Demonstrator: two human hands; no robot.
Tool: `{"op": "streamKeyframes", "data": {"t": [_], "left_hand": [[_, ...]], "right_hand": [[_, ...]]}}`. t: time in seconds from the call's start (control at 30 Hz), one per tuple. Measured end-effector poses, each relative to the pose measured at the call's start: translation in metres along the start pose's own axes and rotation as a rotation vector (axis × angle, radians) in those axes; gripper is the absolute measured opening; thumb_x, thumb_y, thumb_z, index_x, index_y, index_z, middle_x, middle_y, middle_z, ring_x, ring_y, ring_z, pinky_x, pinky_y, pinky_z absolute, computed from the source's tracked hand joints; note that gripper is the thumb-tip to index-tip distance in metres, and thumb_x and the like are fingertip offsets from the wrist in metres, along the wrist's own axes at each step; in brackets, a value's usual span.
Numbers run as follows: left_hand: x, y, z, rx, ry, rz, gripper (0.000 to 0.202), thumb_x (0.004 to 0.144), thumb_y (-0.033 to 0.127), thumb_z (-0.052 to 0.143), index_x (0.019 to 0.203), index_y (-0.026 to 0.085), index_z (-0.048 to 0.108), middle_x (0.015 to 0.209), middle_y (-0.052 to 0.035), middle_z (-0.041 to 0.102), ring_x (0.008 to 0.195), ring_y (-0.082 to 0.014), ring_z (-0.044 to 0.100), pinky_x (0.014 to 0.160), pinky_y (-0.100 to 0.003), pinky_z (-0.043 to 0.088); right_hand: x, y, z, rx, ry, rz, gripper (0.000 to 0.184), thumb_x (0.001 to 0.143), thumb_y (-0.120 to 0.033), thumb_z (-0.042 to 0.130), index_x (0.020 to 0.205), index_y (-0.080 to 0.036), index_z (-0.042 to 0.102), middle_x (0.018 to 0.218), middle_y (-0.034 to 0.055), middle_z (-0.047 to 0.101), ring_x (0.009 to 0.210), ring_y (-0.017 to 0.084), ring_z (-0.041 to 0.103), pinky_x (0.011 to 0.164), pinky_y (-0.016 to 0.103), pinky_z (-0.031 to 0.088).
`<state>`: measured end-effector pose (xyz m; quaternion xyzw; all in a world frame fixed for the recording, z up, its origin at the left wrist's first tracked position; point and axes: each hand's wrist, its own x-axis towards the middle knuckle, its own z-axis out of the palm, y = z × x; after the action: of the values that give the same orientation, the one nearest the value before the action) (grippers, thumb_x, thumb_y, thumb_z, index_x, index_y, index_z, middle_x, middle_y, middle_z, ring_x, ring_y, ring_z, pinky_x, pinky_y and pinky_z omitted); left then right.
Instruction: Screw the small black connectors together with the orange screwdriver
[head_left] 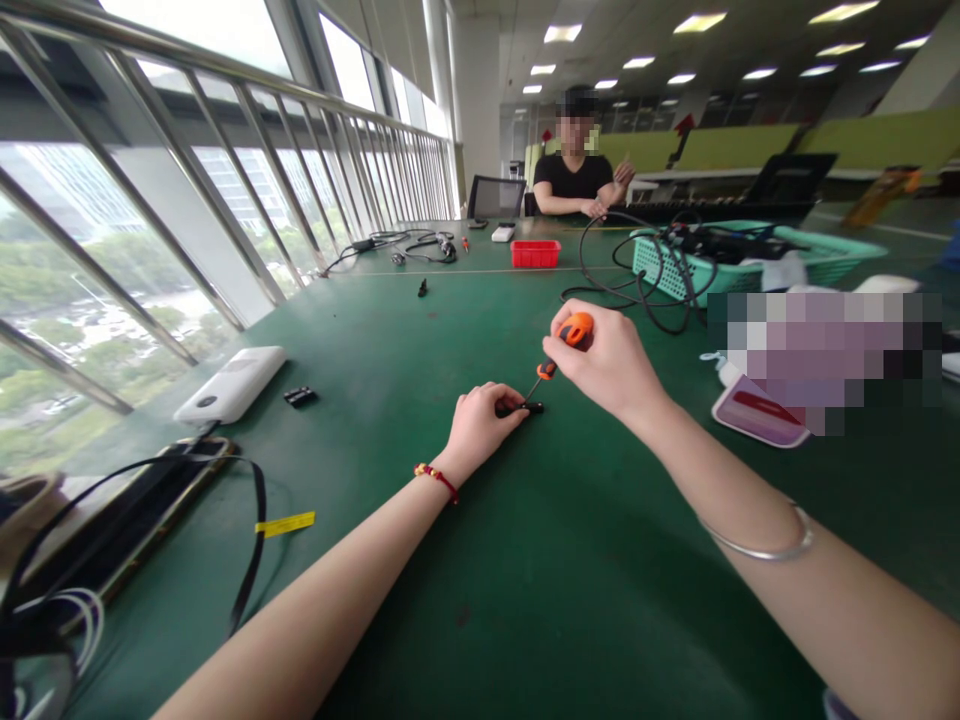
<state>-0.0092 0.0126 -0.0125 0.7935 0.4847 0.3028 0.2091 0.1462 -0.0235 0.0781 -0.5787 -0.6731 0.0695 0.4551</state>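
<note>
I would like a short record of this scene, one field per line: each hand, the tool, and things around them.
Left hand: fingers closed on a small black part
Right hand: grips an orange-and-black screwdriver
Tool tip: down at the part; exact contact too small to tell
Surface: green table
Left side: white device
Far end: red basket, seated person

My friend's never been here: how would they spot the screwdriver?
Over the big green table, find the right hand. In that hand's grip is the screwdriver, its thin shaft slanting down to the small black piece at the left hand. Its orange-and-black handle sets it apart from that black piece.
</note>
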Motion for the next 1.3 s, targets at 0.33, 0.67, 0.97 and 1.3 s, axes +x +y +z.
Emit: {"op": "streamKeyframes", "data": {"t": [0.33, 0.67, 0.97, 1.3], "left_hand": [[0.0004, -0.0026, -0.0002, -0.001, -0.010, 0.018, 0.008, 0.076, 0.024, 0.066, 0.082, 0.019, 0.067, 0.083, -0.0011, 0.068, 0.077, -0.0154, 0.060, 0.071, -0.027, 0.047], [0.0003, -0.0007, -0.0003, -0.008, -0.009, 0.010, 0.007, 0.076, 0.023, 0.066, 0.082, 0.019, 0.067, 0.083, -0.0011, 0.068, 0.077, -0.0154, 0.060, 0.071, -0.027, 0.047], [0.0008, -0.0009, -0.0013, -0.010, -0.003, 0.017, 0.007, 0.075, 0.022, 0.067, 0.082, 0.019, 0.067, 0.081, -0.0008, 0.067, 0.075, -0.0149, 0.060, 0.070, -0.026, 0.047], [0.0009, 0.0000, -0.0012, -0.008, -0.011, 0.018, 0.007, 0.076, 0.022, 0.066, 0.082, 0.019, 0.067, 0.082, -0.0008, 0.067, 0.077, -0.0151, 0.060, 0.071, -0.026, 0.047]], "right_hand": [[0.0021, 0.0028, 0.0008, -0.011, -0.032, 0.029, 0.012, 0.066, -0.030, 0.054, 0.062, -0.022, 0.047, 0.055, -0.0032, 0.047, 0.054, 0.013, 0.041, 0.058, 0.026, 0.032], [-0.0010, 0.0028, 0.0039, -0.102, 0.037, 0.008, 0.028, 0.073, -0.042, 0.056, 0.062, -0.023, 0.039, 0.052, -0.0034, 0.043, 0.050, 0.012, 0.036, 0.054, 0.025, 0.030], [-0.0018, 0.0015, 0.0063, -0.039, 0.036, 0.038, 0.021, 0.065, -0.033, 0.059, 0.081, -0.024, 0.048, 0.065, -0.0027, 0.054, 0.055, 0.015, 0.048, 0.055, 0.025, 0.034], [-0.0011, 0.0043, 0.0075, -0.032, 0.000, 0.063, 0.021, 0.072, -0.043, 0.056, 0.068, -0.022, 0.052, 0.061, -0.0008, 0.056, 0.056, 0.015, 0.049, 0.055, 0.026, 0.034]]}}
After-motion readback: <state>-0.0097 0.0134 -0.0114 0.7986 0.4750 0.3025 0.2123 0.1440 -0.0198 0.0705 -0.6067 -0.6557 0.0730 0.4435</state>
